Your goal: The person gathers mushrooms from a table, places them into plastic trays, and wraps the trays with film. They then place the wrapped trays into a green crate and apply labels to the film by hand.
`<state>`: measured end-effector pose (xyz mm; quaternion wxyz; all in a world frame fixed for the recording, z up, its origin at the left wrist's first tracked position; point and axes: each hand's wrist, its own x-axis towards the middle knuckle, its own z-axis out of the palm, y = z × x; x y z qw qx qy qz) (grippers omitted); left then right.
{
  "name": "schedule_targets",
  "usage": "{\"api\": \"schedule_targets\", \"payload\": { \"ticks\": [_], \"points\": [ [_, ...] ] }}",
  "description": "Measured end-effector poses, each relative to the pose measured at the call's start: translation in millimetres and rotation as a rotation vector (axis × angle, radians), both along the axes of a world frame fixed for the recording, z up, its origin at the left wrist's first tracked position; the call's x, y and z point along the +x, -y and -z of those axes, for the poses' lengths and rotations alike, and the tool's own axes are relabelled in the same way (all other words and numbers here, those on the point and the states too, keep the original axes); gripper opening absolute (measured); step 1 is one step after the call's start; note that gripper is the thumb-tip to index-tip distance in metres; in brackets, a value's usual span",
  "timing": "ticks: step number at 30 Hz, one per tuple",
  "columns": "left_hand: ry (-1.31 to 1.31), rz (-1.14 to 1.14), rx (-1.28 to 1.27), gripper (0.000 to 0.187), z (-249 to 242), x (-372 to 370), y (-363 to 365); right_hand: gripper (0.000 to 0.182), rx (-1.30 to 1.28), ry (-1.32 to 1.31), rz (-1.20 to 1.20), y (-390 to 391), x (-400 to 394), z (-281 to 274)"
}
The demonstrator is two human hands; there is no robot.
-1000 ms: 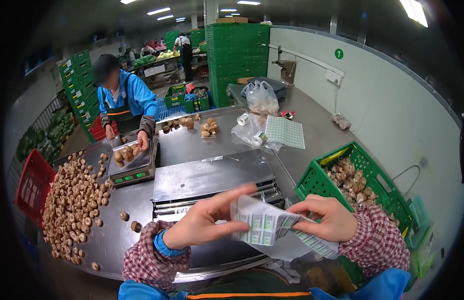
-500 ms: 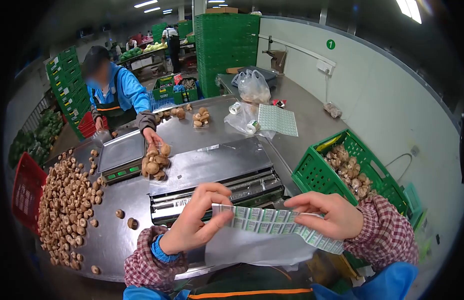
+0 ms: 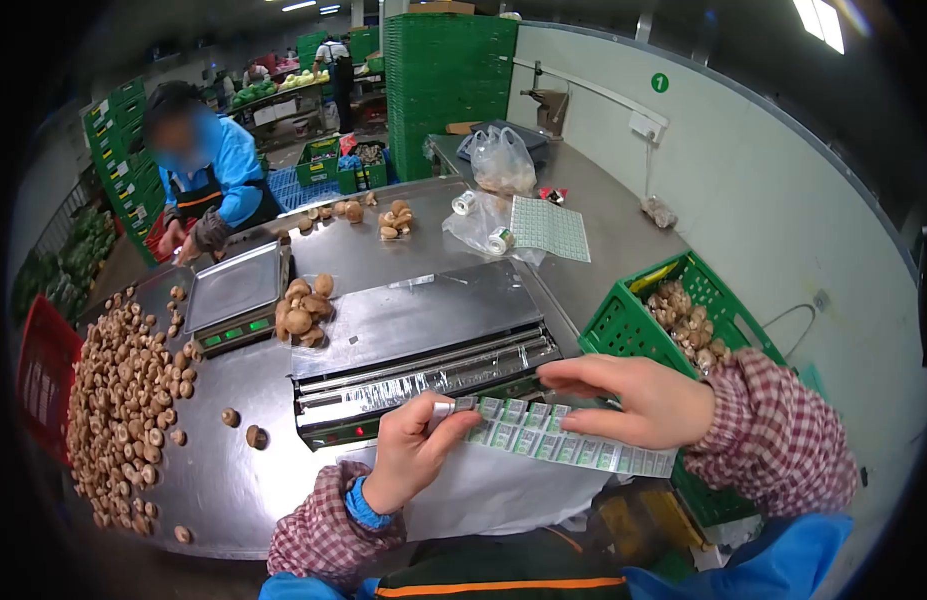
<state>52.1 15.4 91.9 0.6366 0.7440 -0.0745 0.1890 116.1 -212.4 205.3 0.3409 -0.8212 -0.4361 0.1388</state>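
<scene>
Both my hands are at a sheet of small green and white labels [image 3: 573,448] with white backing paper [image 3: 503,490] hanging beneath. My left hand [image 3: 418,452] pinches the sheet's left end between thumb and fingers. My right hand [image 3: 638,400] lies over the right part, fingers stretched along its upper edge, thumb on the labels. Just beyond them is the wrapping machine [image 3: 423,335] with film across its rollers and a red light. A pack of mushrooms [image 3: 303,312] sits at its left edge, beside the scale [image 3: 235,295].
Loose mushrooms [image 3: 123,420] are heaped at left by a red basket [image 3: 45,375]. A green crate [image 3: 633,325] of packed mushrooms stands at right. Another label sheet [image 3: 550,228], label rolls and a plastic bag [image 3: 501,162] lie farther back. A co-worker [image 3: 208,165] stands across the table.
My left hand has moved slightly right along with the label sheet's end. The co-worker's hand has left the mushroom pack and drawn back behind the scale. The view has shifted a little.
</scene>
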Motion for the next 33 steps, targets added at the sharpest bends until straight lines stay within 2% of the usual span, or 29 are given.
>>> {"api": "schedule_targets", "payload": {
  "ticks": [3, 6, 10, 13, 16, 18, 19, 21, 22, 24, 25, 26, 27, 29, 31, 32, 33],
  "points": [
    [-0.018, 0.024, -0.043, 0.013, -0.1, 3.1, 9.0, 0.032, -0.15, 0.015, -0.04, -13.8, 9.4, -1.4],
    [-0.065, 0.007, -0.028, 0.014, -4.5, 2.1, 16.4, 0.019, -0.093, 0.055, -0.005, -13.3, 10.9, 4.4],
    [-0.076, -0.042, 0.019, 0.016, -8.9, 2.6, 30.9, 0.016, 0.001, 0.015, 0.053, -3.5, 15.4, 14.8],
    [-0.097, -0.085, 0.105, 0.018, -14.9, 8.0, 47.8, 0.017, 0.144, 0.259, 0.015, 13.9, 26.0, 38.5],
    [-0.234, -0.139, 0.01, 0.017, -9.9, 18.4, 70.0, 0.018, 0.231, 0.355, 0.027, 34.6, 31.3, 63.1],
    [-0.324, -0.15, -0.073, 0.016, -7.4, 27.7, 83.7, 0.02, 0.316, 0.639, -0.049, 52.2, 37.1, 75.3],
    [-0.341, -0.146, -0.162, 0.015, -8.7, 33.9, 92.8, 0.02, 0.319, 0.632, -0.043, 62.6, 39.9, 80.9],
    [-0.299, -0.229, -0.266, 0.015, -10.7, 45.7, 112.9, 0.02, 0.407, 0.437, -0.078, 81.9, 44.4, 90.4],
    [-0.296, -0.298, -0.17, 0.014, -11.6, 48.6, 116.1, 0.021, 0.429, 0.194, -0.064, 92.2, 47.3, 91.4],
    [-0.311, -0.448, -0.012, 0.011, -23.2, 44.7, 126.6, 0.017, 0.463, -0.211, 0.215, 139.6, 78.8, 76.8],
    [-0.349, -0.5, 0.072, 0.009, -15.2, 32.0, 122.2, 0.015, 0.645, -0.502, 0.509, 163.0, 107.0, 66.2],
    [-0.288, -0.503, 0.102, 0.01, -8.8, 20.1, 122.3, 0.019, 0.766, -0.5, 0.604, 194.7, 149.8, 65.5],
    [-0.361, -0.457, -0.035, 0.011, -2.0, 6.8, 119.3, 0.029, 0.636, -0.388, 0.706, 228.7, 194.2, 80.5],
    [-0.274, -0.433, -0.164, 0.011, 5.4, -0.6, 130.8, 0.039, 0.377, -0.513, 0.83, 266.2, 266.0, 145.2],
    [-0.286, -0.397, -0.136, 0.013, 2.1, 0.3, 144.2, 0.053, 0.177, -0.448, 0.831, 291.5, 325.9, 254.6],
    [-0.287, -0.356, -0.118, 0.015, 0.7, 1.7, 150.9, 0.055, 0.068, -0.388, 0.828, 287.3, 322.1, 259.4],
    [-0.321, -0.312, -0.009, 0.03, -1.2, -3.5, 151.5, 0.058, -0.043, -0.332, 0.823, 284.5, 320.5, 263.6]
  ]
}}
